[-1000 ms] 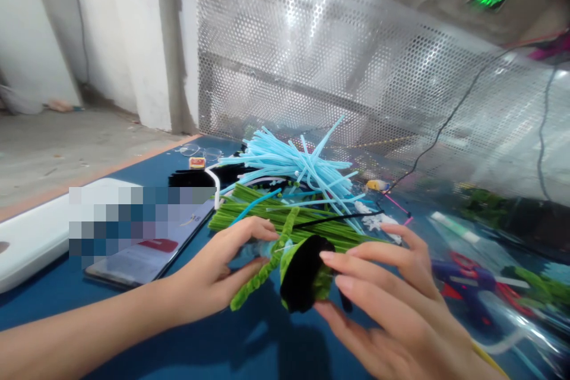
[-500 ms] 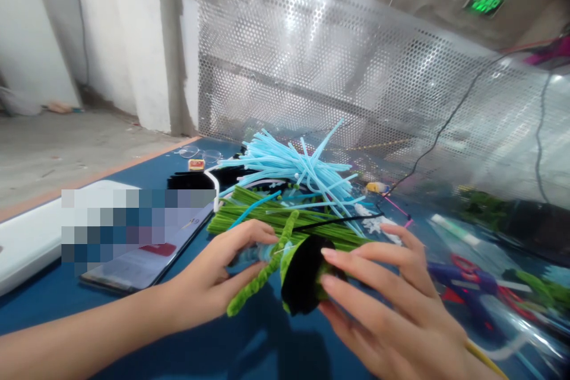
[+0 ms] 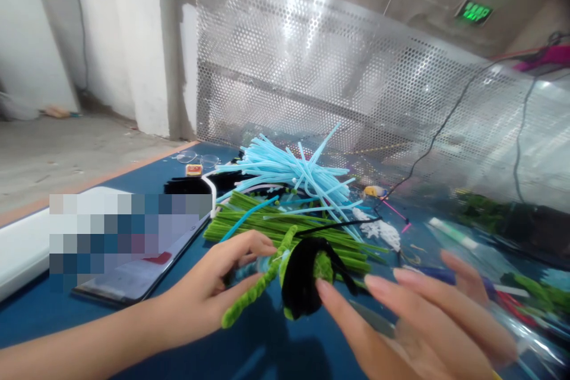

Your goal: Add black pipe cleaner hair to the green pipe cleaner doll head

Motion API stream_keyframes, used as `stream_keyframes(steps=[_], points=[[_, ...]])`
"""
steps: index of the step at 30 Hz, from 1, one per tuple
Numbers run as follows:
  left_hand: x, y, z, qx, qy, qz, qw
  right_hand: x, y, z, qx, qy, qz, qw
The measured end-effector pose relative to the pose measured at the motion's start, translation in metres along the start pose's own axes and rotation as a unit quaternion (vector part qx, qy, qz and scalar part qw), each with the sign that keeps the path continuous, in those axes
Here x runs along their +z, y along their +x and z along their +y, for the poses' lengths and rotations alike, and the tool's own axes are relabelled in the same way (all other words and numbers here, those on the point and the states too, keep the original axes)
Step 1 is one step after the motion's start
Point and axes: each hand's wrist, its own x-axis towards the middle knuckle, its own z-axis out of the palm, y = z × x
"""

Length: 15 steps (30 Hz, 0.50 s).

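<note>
My left hand is shut on a fuzzy pipe-cleaner shape, a black coil with green inside and a green chenille stem running down to the lower left. My right hand has its fingers spread apart, and its fingertip is beside the coil, holding nothing. Behind them lie a bundle of green pipe cleaners, a heap of light blue pipe cleaners and some black pipe cleaners.
A blue table mat carries a pixelated phone, glasses and a small box. Red-handled scissors and white fluff lie to the right. A perforated metal sheet stands behind.
My right hand has come off the black coil, its fingers spreading and moving down and right. A black strand now shows at the coil's right. The left hand keeps its hold.
</note>
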Motion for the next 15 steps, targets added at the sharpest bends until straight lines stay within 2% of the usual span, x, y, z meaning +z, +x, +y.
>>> stream_keyframes(steps=[3, 5, 8, 11, 13, 15], points=[[0.002, -0.001, 0.001, 0.001, -0.013, 0.024, 1.000, 0.006, -0.016, 0.007, -0.162, -0.053, 0.016, 0.985], [0.003, -0.003, 0.000, -0.009, -0.002, 0.040, 0.999, 0.009, -0.026, 0.009, -0.191, -0.079, 0.029, 0.978], [0.005, -0.004, -0.003, -0.047, 0.041, 0.046, 0.997, 0.005, -0.031, 0.005, -0.130, -0.087, -0.010, 0.988], [0.007, -0.006, -0.006, -0.062, 0.060, 0.055, 0.995, -0.007, -0.027, -0.001, -0.058, -0.055, -0.101, 0.992], [0.009, -0.006, -0.007, -0.054, 0.058, 0.062, 0.995, -0.016, -0.025, -0.003, -0.024, -0.013, -0.168, 0.985], [0.010, -0.007, -0.007, -0.049, 0.056, 0.062, 0.995, -0.023, -0.026, -0.003, 0.009, 0.020, -0.209, 0.978]])
